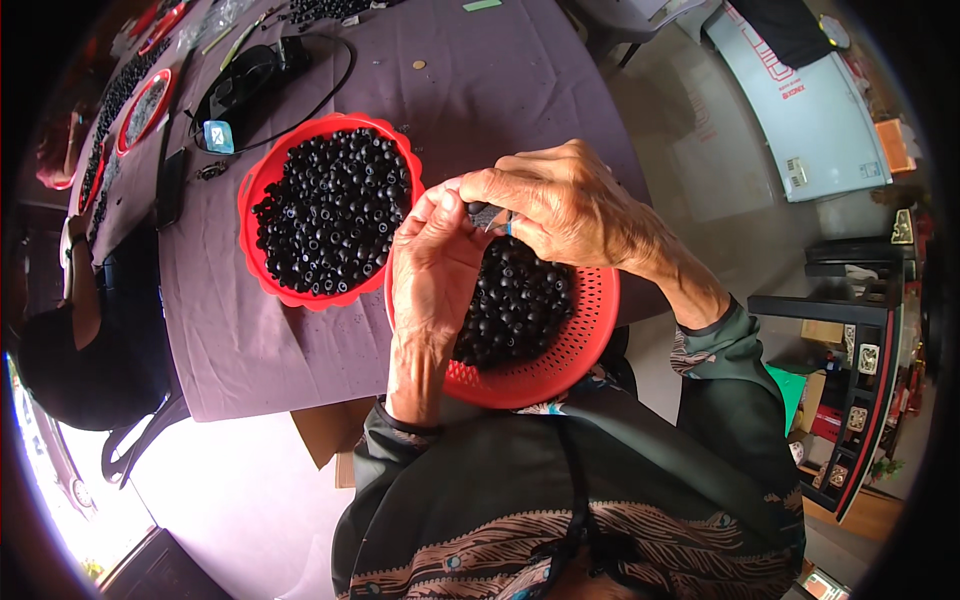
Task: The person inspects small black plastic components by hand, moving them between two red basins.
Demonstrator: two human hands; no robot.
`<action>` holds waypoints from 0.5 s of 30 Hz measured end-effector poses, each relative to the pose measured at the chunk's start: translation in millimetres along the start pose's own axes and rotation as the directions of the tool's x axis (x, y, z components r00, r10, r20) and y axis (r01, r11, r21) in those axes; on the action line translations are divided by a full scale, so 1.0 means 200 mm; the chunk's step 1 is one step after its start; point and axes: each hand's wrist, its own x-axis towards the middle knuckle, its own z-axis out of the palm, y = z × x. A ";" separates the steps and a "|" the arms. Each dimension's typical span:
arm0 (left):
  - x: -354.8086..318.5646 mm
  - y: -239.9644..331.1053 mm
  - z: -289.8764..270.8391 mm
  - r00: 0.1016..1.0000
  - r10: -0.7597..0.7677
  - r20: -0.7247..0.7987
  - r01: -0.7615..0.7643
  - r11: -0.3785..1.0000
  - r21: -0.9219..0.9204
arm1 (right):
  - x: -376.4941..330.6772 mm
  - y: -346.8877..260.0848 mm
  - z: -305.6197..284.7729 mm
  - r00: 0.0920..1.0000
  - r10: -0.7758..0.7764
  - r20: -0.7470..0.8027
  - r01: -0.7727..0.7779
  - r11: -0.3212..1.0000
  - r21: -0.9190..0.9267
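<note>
Two hands meet over a red colander (598, 325) of small black caps (515, 310)
The left hand (432, 270) pinches a single black cap (475, 208), fingertips closed; the right hand (570, 205), fingers curled tight, grips a metal-tipped tool (497, 221) (mostly hidden); farther left, a scalloped red basin (247, 215) of caps sits on the purple tablecloth (270, 355)

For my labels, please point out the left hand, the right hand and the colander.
Left hand (432, 272), head view: middle, above the wrist.
Right hand (580, 208), head view: back.
Colander (596, 318), head view: perforated right wall.
</note>
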 end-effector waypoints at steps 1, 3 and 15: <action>0.01 0.00 -0.01 0.999 -0.020 0.037 0.017 0.998 0.058 | 0.00 0.01 0.00 1.000 -0.017 0.012 0.017 1.000 0.021; 0.01 0.01 -0.02 0.996 -0.026 0.085 0.019 0.997 0.076 | 0.00 0.01 0.00 1.000 0.013 0.010 -0.014 0.995 0.103; 0.00 0.02 -0.03 0.986 -0.066 0.153 0.083 0.990 -0.113 | 0.02 -0.03 -0.07 0.919 0.297 0.261 -0.329 0.940 0.092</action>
